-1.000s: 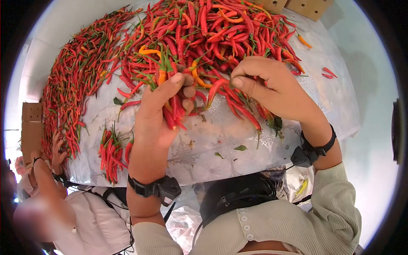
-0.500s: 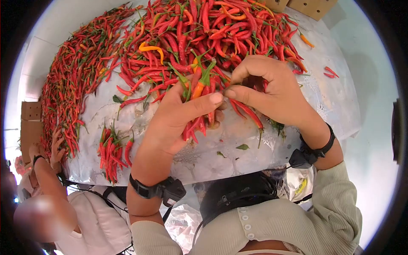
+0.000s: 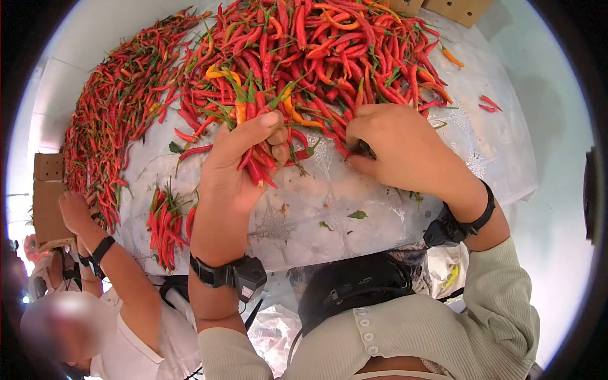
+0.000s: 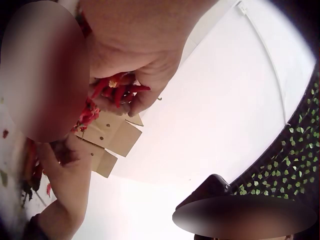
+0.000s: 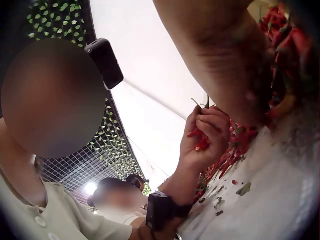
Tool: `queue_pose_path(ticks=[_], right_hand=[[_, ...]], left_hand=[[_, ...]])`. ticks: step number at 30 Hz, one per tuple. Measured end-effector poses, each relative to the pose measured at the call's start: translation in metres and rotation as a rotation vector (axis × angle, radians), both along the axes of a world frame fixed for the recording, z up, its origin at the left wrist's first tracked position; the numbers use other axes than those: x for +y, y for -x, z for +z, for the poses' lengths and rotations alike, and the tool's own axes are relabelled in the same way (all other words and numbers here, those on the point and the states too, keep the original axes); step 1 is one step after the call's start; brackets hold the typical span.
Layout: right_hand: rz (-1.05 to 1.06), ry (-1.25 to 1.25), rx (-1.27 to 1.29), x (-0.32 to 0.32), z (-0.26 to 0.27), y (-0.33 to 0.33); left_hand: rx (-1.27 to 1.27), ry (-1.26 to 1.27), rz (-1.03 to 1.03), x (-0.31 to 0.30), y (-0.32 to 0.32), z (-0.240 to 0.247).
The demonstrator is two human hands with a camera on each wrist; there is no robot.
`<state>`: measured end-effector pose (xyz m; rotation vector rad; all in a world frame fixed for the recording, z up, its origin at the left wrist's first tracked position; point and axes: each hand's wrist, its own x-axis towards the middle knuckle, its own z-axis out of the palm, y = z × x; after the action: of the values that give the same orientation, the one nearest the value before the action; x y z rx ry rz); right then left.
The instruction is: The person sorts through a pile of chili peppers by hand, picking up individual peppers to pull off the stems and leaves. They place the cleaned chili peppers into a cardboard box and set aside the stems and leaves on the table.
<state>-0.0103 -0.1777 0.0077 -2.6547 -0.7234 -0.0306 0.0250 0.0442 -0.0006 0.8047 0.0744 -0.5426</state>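
Observation:
My left hand (image 3: pixel 237 161) holds a small bunch of chili peppers (image 3: pixel 258 166), mostly red with one orange, green stems pointing up past the thumb. In the left wrist view, red tips (image 4: pixel 120 91) poke out below the palm. To the right, my right hand (image 3: pixel 408 149) is at the near edge of a big heap of chili peppers (image 3: pixel 304 44), back of the hand upward. Its thumb and fingers close on the end of a red chili pepper (image 3: pixel 337 140); the palm side is mostly hidden. A gap with loose chilies separates the two hands.
A second, wider heap of chilies (image 3: pixel 120 107) covers the table's left side. Nearer lies a small sorted bunch of red chilies (image 3: pixel 166 228). Leaf scraps (image 3: pixel 357 215) dot the plastic-covered table (image 3: pixel 304 244). Cardboard boxes (image 3: pixel 465 11) stand behind; another person's arm (image 3: pixel 117 263) reaches in at left.
My left hand moved right to meet the right hand, then back left with its bunch. The chilies hanging below my right hand no longer show. The other person's hand moved toward the box.

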Motion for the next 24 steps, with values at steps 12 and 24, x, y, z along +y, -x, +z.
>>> queue_pose_path(ticks=[12, 24], right_hand=[[-0.002, -0.552, -0.515, 0.010, 0.016, 0.002], [0.380, -0.233, -0.963, 0.028, 0.000, -0.001]], left_hand=[[0.023, -0.161, -0.101, -0.004, 0.005, 0.007], [-0.076, -0.124, -0.132, -0.015, 0.013, 0.006]])
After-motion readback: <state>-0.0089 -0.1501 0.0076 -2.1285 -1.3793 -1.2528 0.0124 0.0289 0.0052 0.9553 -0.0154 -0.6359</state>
